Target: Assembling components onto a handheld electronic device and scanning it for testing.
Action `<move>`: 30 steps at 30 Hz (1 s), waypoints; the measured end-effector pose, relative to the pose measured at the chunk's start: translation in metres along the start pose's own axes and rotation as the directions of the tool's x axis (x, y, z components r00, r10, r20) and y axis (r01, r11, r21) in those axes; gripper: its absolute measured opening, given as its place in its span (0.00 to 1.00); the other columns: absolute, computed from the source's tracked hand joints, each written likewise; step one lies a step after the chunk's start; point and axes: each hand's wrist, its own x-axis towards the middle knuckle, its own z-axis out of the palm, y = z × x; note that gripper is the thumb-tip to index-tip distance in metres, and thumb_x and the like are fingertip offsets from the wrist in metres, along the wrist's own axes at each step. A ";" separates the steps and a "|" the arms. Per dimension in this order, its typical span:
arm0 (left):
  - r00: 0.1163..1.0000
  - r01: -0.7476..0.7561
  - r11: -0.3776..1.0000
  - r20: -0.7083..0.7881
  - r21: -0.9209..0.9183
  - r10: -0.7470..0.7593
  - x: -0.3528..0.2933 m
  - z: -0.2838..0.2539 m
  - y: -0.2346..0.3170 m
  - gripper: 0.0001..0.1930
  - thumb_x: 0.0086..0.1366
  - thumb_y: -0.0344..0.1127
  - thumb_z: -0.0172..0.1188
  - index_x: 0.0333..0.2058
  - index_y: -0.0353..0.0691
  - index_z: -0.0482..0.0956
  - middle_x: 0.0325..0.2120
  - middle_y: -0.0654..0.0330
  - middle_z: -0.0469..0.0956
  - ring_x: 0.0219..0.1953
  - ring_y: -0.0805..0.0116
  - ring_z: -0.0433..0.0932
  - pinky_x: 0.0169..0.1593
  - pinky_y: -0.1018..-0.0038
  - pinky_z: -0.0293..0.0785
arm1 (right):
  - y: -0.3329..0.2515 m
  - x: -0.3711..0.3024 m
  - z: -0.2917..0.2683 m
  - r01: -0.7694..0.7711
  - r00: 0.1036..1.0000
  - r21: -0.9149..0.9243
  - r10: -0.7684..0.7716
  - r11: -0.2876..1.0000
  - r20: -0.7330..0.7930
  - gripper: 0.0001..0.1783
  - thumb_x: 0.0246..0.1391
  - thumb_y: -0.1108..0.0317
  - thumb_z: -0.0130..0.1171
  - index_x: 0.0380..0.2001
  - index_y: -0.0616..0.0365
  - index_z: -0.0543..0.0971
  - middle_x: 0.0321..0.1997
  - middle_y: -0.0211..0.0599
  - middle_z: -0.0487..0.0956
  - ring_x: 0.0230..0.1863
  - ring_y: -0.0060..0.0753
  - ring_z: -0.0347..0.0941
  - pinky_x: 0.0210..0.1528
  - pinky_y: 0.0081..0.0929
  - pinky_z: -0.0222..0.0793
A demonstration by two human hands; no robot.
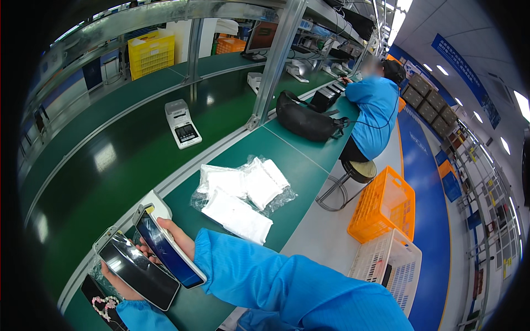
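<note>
My left hand is closed around a white-edged handheld payment terminal with a dark, glossy screen. Close beside it, my right hand grips a second handheld terminal, whose screen glows dark blue. Both are tilted, screens up, over the near left end of the green bench. Behind them a white rounded object is mostly hidden. Next to my left wrist lies a dark phone-like slab with a pink and white bead strap. White packets in clear plastic lie beyond my right forearm.
A white terminal rests on the dark green surface beyond the metal rail. A black bag lies farther along the bench, near a seated co-worker in blue. Orange and white crates stand right of the bench.
</note>
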 end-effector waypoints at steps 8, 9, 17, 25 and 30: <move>0.998 0.022 0.998 0.065 -0.058 -0.019 -0.001 0.002 0.000 0.38 0.55 0.68 0.43 0.42 0.33 0.70 0.33 0.52 0.75 0.35 0.60 0.74 0.38 0.63 0.72 | -0.001 0.000 -0.003 -0.007 1.000 0.017 0.007 1.000 0.008 0.37 0.54 0.37 0.46 0.41 0.67 0.73 0.37 0.43 0.76 0.38 0.29 0.74 0.38 0.22 0.75; 0.999 0.017 0.998 0.053 -0.059 -0.014 0.000 0.000 -0.001 0.38 0.55 0.69 0.43 0.42 0.33 0.70 0.33 0.52 0.75 0.35 0.61 0.74 0.38 0.63 0.71 | -0.001 0.000 -0.003 -0.009 1.000 0.013 0.009 1.000 0.014 0.37 0.54 0.37 0.46 0.41 0.67 0.73 0.37 0.43 0.75 0.38 0.29 0.74 0.39 0.22 0.75; 0.996 0.015 0.998 0.085 -0.058 -0.010 0.000 -0.003 -0.001 0.37 0.57 0.67 0.43 0.48 0.36 0.69 0.34 0.53 0.76 0.36 0.60 0.74 0.40 0.64 0.72 | -0.001 0.001 -0.006 -0.005 0.999 0.010 0.004 1.000 0.053 0.37 0.54 0.37 0.45 0.42 0.68 0.72 0.37 0.44 0.75 0.38 0.30 0.74 0.39 0.22 0.75; 1.000 0.014 0.999 0.004 -0.035 -0.014 0.001 0.007 -0.003 0.38 0.55 0.69 0.42 0.42 0.34 0.70 0.32 0.52 0.74 0.33 0.60 0.73 0.37 0.64 0.72 | -0.005 -0.002 -0.006 -0.002 0.998 0.012 0.001 1.000 0.056 0.37 0.54 0.37 0.45 0.42 0.68 0.72 0.38 0.44 0.75 0.38 0.30 0.74 0.39 0.22 0.75; 0.999 -0.010 0.999 0.036 -0.046 0.012 0.000 0.000 -0.002 0.36 0.57 0.67 0.43 0.46 0.36 0.70 0.33 0.53 0.76 0.35 0.61 0.75 0.38 0.64 0.73 | -0.003 -0.001 -0.004 -0.002 0.998 -0.002 0.002 1.000 0.055 0.37 0.54 0.37 0.45 0.42 0.68 0.72 0.38 0.44 0.75 0.38 0.30 0.74 0.40 0.22 0.75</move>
